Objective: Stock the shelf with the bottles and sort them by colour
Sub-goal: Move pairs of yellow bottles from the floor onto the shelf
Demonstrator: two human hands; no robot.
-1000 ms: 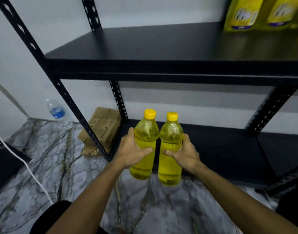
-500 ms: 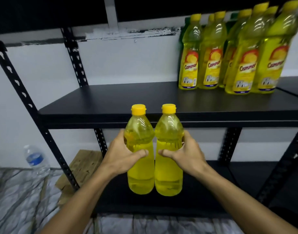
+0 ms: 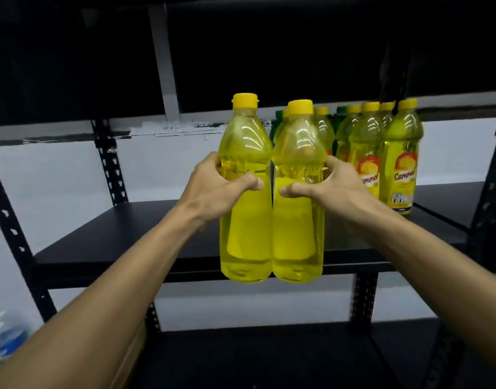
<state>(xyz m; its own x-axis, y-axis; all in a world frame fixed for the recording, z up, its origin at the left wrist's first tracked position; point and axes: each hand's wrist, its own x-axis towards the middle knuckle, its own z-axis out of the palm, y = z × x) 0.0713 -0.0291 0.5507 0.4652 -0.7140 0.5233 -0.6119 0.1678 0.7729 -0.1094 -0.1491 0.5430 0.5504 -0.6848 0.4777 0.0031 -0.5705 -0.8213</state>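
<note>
two yellow bottles are held side by side in front of the middle shelf [image 3: 123,234], upright and touching along their sides. the left bottle [image 3: 245,220] is gripped by the left hand [image 3: 213,189], whose grip is closed around the waist of the bottle, thumb across the front. the right bottle [image 3: 297,220] is gripped in the same way by the right hand [image 3: 336,186], its grip closed around the waist with the thumb across the front. both bottles carry yellow caps, and their bases are seen level with the front edge of the shelf; whether they rest on it cannot be told. a group of labelled yellow bottles [image 3: 398,169] is stood on the same shelf, to the right and behind the right hand. green bottles [image 3: 339,116] are partly visible at the back of that group. a clear water bottle [image 3: 8,335] with a blue label is seen, blurred, at the lower left, on the floor.
</note>
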